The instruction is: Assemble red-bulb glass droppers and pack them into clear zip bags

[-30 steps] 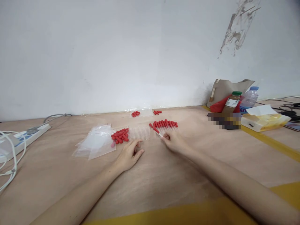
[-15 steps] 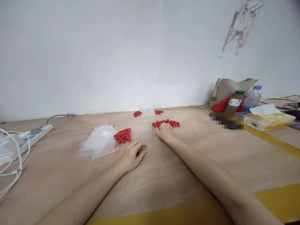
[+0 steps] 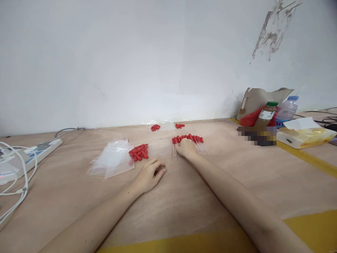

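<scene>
My right hand (image 3: 186, 148) is closed, its fingertips pinched at a red-bulbed glass dropper (image 3: 175, 151) on the left side of a slanting row of droppers (image 3: 200, 144). The hand covers part of that row. My left hand (image 3: 150, 175) lies on the table with fingers loosely curled, thumb apart, nothing visible in it. Just beyond it is a row of thin clear glass tubes (image 3: 160, 150) without bulbs. A pile of loose red rubber bulbs (image 3: 138, 152) sits to the left of the tubes.
Clear plastic bags (image 3: 112, 158) lie fanned out on the left. Near the wall are two small groups of red bulbs (image 3: 155, 128) on clear plastic. A power strip (image 3: 31, 160) with white cables is far left. Bottles (image 3: 268, 114), a bag (image 3: 263, 95) and a tissue pack (image 3: 306, 133) stand right.
The view has shifted slightly. My right hand has moved a little away from the dropper at the row's left, which shows more clearly. My left hand stays in place.
</scene>
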Motion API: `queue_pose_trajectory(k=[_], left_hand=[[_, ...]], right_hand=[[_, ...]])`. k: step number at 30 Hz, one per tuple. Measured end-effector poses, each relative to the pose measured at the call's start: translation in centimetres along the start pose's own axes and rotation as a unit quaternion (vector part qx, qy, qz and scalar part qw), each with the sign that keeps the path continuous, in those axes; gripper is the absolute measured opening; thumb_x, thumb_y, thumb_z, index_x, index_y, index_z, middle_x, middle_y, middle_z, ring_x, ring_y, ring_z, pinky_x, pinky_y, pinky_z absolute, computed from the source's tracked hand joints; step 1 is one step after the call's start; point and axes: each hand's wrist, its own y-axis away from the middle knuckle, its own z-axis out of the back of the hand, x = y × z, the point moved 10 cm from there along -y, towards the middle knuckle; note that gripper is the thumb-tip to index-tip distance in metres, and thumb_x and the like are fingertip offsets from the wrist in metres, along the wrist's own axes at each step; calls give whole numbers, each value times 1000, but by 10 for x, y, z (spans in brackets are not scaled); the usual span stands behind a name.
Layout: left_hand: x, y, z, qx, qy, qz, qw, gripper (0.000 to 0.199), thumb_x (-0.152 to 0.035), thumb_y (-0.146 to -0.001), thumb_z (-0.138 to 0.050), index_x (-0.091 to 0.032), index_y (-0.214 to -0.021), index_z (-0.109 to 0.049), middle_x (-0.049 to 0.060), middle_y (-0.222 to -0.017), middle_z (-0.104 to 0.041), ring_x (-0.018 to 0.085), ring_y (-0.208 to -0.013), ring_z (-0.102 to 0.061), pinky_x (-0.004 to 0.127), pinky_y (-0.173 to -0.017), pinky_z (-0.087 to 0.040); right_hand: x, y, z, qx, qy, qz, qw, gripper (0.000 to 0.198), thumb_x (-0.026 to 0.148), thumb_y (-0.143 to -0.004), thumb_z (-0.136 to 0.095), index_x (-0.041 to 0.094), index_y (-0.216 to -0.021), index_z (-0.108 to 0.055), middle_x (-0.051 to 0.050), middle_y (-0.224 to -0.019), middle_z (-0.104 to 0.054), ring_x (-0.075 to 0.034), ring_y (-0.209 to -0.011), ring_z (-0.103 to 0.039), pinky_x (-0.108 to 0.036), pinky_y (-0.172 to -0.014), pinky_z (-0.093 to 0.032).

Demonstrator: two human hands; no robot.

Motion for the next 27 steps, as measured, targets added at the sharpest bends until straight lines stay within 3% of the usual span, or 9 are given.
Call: queue_pose_trajectory(k=[5, 7, 11, 13, 16, 21, 27], left_hand=[[-1, 0, -2, 1, -13, -4, 1000, 12, -22, -83, -47, -19, -89, -57, 2, -80, -53, 13, -68, -51, 25, -63, -41], [-1, 0, 4, -25, -54, 3, 998, 12, -25, -82, -49, -19, -88, -58, 2, -80, -54, 15, -73, -51, 27, -67, -40], [13, 0, 45, -153, -201, 76, 965, 13, -31, -78, -53, -20, -81, -61, 3, -80, -56, 22, -82, -48, 36, -75, -33], [26, 0, 64, -178, -252, 113, 944, 15, -33, -76, -55, -21, -83, -61, 4, -84, -56, 24, -86, -46, 37, -75, -31], [41, -8, 73, -125, -281, 106, 945, 18, -35, -75, -57, -23, -87, -61, 5, -89, -55, 24, -87, -45, 37, -74, -29], [43, -16, 57, 0, -314, -4, 949, 16, -30, -80, -52, -25, -92, -61, 6, -92, -53, 23, -88, -45, 36, -73, -28], [43, -15, 44, 20, -337, -55, 940, 13, -23, -82, -49, -23, -86, -62, 5, -88, -54, 22, -85, -45, 37, -74, -29]], right_hand=[[0, 2, 6, -5, 4, -2, 1000, 35, 36, -78, -43, 11, -95, -62, -17, -94, -62, -27, -90, -58, -34, -70, -43], [0, 3, 7, -5, 15, -1, 1000, 34, 37, -78, -44, 13, -93, -62, -16, -92, -63, -26, -89, -59, -34, -70, -42], [13, 7, 7, -25, 16, 52, 998, 27, 36, -77, -43, 19, -84, -63, -8, -84, -65, -23, -83, -59, -31, -66, -41], [24, 11, 4, -32, 4, 94, 995, 23, 36, -75, -45, 22, -81, -62, -5, -82, -65, -22, -82, -59, -30, -65, -41], [33, 15, -5, -17, 10, 114, 993, 22, 36, -72, -47, 22, -79, -62, -5, -81, -65, -22, -81, -59, -31, -65, -41], [31, 14, -12, 7, 36, 90, 995, 26, 32, -73, -45, 17, -83, -63, -10, -83, -65, -24, -81, -60, -32, -65, -41], [29, 12, -9, 17, 39, 65, 997, 29, 30, -72, -46, 13, -87, -63, -15, -87, -64, -27, -84, -60, -35, -66, -42]])
